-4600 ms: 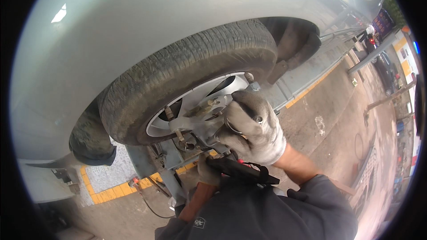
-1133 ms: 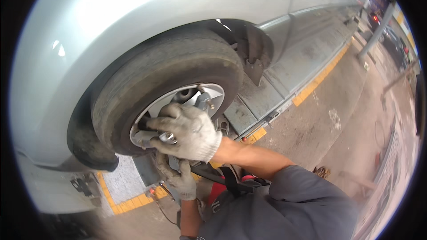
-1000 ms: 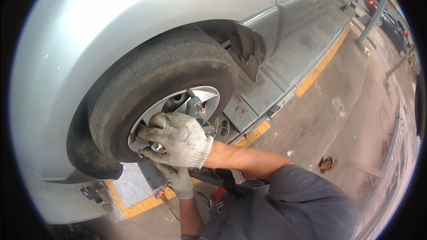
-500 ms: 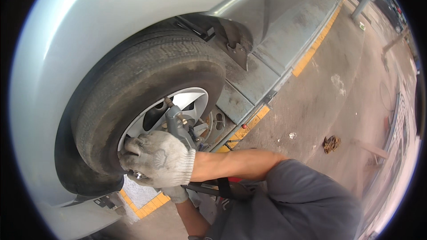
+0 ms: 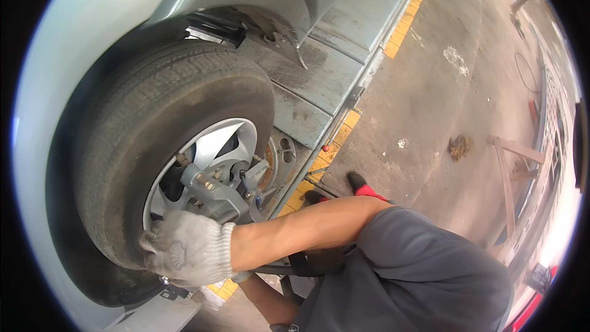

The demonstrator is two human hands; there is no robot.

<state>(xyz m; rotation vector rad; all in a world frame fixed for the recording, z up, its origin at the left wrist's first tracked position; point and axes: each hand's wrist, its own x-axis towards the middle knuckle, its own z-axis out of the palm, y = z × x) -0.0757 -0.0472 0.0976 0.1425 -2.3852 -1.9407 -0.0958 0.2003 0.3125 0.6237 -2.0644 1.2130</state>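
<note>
A grey metal clamp (image 5: 224, 200) sits across the outer face of a silver wheel rim (image 5: 224, 138), one of its stubby pegs (image 5: 183, 160) standing at the rim's edge and a brass-coloured fitting (image 5: 206, 183) jutting outward beside it. The right hand (image 5: 190, 249), in a knitted off-white glove with dirty fingers, is at the lower left of the rim, over that end of the clamp; its fingers are curled, but what they close on is hidden, so its grip cannot be told. A small shiny metal end (image 5: 165, 280) shows just below it. The left hand (image 5: 241, 276) lies underneath, nearly all covered by the right arm and glove, and whether it is open or closed cannot be told either. Around the rim runs a worn, dusty black tyre (image 5: 184, 98), set within the arch of a silver car body (image 5: 55, 86). Beyond the tyre, a blue-grey platform (image 5: 307, 110) stretches toward the top, bordered by a yellow strip (image 5: 405, 18) with a red knob (image 5: 326, 147) near it. The person's dark shoes (image 5: 355, 180) stand on the stained floor (image 5: 399, 190), where a crumpled brown heap (image 5: 460, 147) lies well apart from the platform.
</note>
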